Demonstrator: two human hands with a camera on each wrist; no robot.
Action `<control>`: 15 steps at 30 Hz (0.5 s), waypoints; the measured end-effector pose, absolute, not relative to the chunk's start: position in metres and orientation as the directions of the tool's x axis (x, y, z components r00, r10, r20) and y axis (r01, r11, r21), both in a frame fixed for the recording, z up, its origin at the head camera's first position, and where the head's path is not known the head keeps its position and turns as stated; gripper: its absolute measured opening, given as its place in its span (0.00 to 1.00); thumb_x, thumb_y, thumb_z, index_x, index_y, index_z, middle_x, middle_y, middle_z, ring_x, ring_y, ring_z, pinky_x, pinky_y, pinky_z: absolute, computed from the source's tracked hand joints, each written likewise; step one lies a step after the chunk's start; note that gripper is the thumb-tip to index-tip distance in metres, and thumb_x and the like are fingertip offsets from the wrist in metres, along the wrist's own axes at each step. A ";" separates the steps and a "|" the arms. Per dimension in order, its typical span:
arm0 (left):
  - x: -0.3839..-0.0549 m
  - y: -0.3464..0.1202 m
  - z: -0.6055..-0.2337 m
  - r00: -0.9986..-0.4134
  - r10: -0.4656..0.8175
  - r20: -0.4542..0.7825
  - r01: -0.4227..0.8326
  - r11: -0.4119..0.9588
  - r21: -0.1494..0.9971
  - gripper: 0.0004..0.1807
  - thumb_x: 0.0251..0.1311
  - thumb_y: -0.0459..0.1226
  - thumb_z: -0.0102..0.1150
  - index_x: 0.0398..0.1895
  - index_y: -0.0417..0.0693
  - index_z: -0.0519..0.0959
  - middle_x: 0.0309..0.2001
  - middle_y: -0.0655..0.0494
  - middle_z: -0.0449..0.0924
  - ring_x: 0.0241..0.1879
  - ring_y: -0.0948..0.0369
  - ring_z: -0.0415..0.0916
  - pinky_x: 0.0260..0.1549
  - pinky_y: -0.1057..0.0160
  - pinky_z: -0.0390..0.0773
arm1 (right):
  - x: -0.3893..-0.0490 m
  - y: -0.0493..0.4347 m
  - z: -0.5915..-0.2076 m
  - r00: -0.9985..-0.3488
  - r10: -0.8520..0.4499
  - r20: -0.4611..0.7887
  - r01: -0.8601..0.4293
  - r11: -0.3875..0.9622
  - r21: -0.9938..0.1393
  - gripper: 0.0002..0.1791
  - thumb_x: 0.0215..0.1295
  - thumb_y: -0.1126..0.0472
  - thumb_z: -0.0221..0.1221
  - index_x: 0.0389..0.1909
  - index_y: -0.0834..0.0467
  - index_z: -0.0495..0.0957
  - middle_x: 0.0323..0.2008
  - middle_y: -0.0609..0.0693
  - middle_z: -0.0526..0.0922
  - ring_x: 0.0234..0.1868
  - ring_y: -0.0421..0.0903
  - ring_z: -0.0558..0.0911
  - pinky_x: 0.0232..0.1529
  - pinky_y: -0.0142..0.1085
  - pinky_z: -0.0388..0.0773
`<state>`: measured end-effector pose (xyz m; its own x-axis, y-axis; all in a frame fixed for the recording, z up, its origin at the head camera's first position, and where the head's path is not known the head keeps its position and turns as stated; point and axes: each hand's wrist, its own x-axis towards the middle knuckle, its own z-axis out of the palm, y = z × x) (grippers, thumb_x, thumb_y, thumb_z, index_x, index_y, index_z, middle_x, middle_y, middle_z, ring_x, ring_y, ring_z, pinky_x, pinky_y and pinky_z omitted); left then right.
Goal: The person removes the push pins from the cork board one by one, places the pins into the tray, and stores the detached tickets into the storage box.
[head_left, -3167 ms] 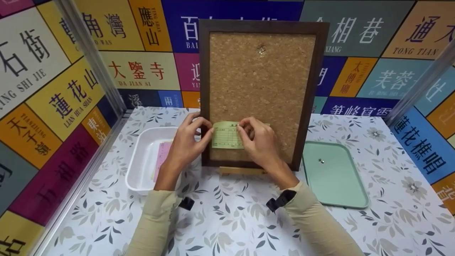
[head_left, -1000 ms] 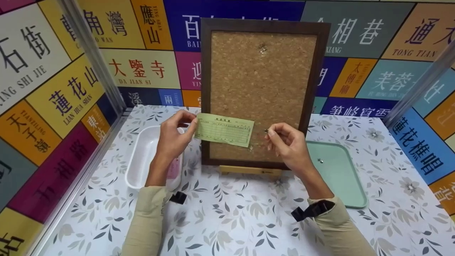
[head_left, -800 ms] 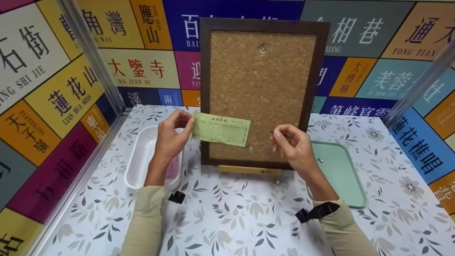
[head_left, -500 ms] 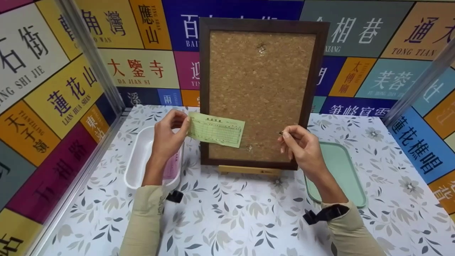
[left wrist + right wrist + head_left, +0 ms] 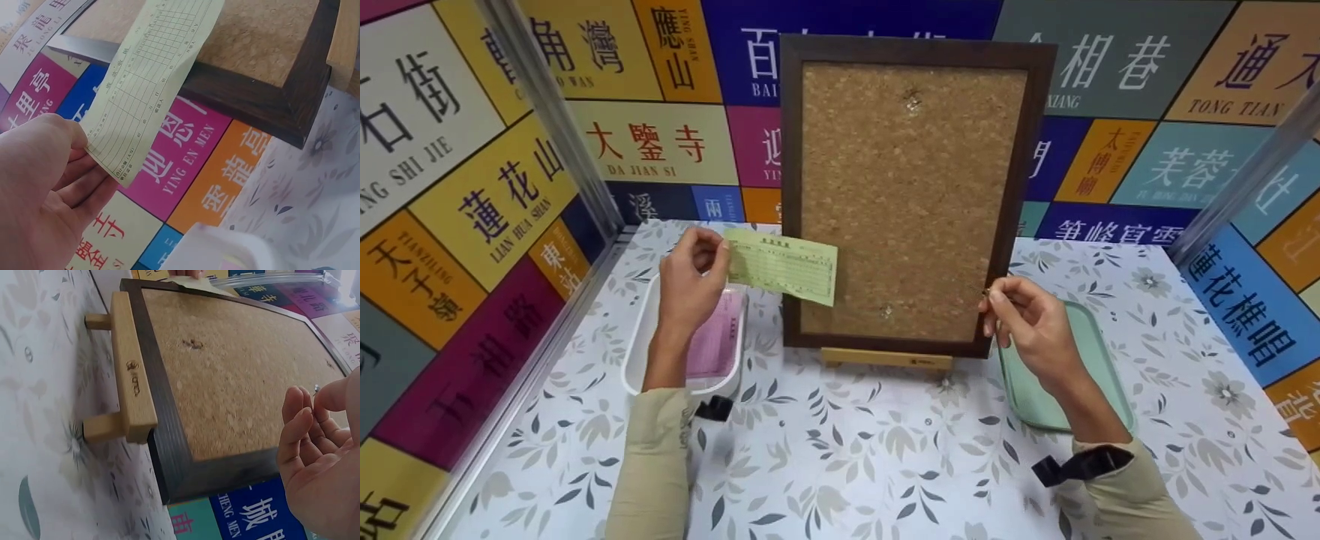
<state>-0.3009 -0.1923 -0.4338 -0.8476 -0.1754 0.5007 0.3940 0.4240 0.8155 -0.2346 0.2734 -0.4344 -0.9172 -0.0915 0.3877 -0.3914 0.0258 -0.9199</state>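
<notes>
My left hand pinches the left end of a green receipt slip between thumb and fingers. The slip, printed with a table, overlaps the lower left of the framed corkboard. In the left wrist view the slip extends away from the fingertips. Near the board's lower right edge, my right hand pinches a tiny push pin between thumb and forefinger. The pin shows as a small shiny bit at the fingertips in the right wrist view. Two worn spots mark the cork, one high and one low.
A wooden stand bears the board. At the left, a white tub contains pink slips. A green tray lies at the right, partly behind my right hand. Printed panels rise around the floral tabletop.
Both hands were together at the slip on the board's lower left. The slip came off the cork and moved left with my left hand; my right hand drew away right with the pin.
</notes>
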 end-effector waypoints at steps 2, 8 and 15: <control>-0.301 -0.196 -0.433 -0.842 -0.193 0.504 0.394 0.420 0.818 0.07 0.76 0.36 0.62 0.47 0.40 0.79 0.43 0.48 0.89 0.42 0.59 0.88 0.45 0.72 0.84 | -0.233 0.279 -0.437 -0.922 -0.080 0.378 -0.382 0.036 -0.924 0.13 0.82 0.65 0.58 0.46 0.75 0.76 0.37 0.70 0.81 0.24 0.52 0.81 0.17 0.34 0.72; -0.300 -0.207 -0.432 -0.825 -0.239 0.512 0.388 0.420 0.821 0.08 0.75 0.36 0.62 0.46 0.38 0.79 0.41 0.46 0.88 0.40 0.62 0.86 0.41 0.74 0.83 | -0.230 0.295 -0.443 -0.936 -0.062 0.347 -0.351 0.070 -0.934 0.13 0.82 0.64 0.58 0.46 0.75 0.76 0.36 0.63 0.84 0.25 0.49 0.82 0.18 0.34 0.73; -0.301 -0.217 -0.434 -0.837 -0.246 0.489 0.354 0.439 0.826 0.09 0.76 0.37 0.62 0.48 0.38 0.80 0.42 0.47 0.88 0.41 0.62 0.85 0.43 0.74 0.83 | -0.232 0.316 -0.453 -0.946 -0.053 0.321 -0.325 0.126 -0.937 0.14 0.82 0.64 0.58 0.46 0.75 0.77 0.36 0.56 0.86 0.25 0.48 0.82 0.19 0.35 0.73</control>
<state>-0.3008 -0.2165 -0.4341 -0.8368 -0.2459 0.4892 0.3541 0.4386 0.8260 -0.2318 0.3159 -0.4525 -0.9457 -0.0529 0.3206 -0.3248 0.1259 -0.9374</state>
